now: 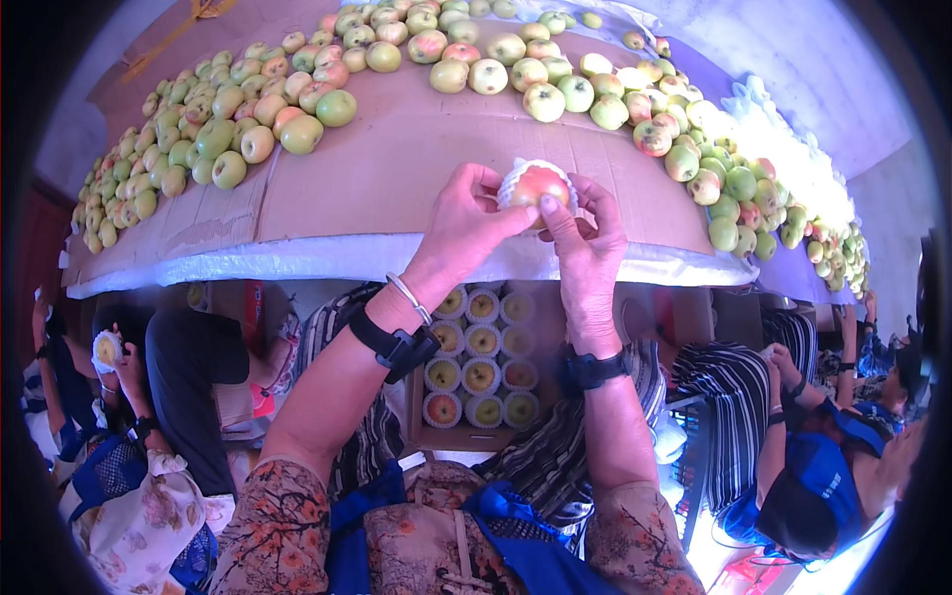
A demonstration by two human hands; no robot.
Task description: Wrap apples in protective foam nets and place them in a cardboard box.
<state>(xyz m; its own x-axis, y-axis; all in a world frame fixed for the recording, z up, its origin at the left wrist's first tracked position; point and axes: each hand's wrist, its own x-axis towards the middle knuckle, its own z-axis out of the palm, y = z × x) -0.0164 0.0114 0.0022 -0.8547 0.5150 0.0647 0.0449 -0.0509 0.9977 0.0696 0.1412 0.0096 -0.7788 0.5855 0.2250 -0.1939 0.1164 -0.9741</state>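
Note:
An apple [541, 184], red and yellow, sits in a white foam net sleeve between my two hands, above the cardboard-covered table [372, 186]. My left hand [483, 201] grips it from the left, with the thumb at its lower edge. From the right, my right hand [587, 219] holds it with the thumb on its front. Below the table edge, near my lap, a cardboard box [468, 440] holds rows of apples in foam net sleeves [482, 341].
Loose apples [223, 134] lie heaped on the left of the table, and more [699, 149] at the right. Foam nets [781, 134] are piled at the far right. A co-worker's hand [128, 364] is at the left, another's hands [781, 364] at the right, beside a plastic crate [690, 454].

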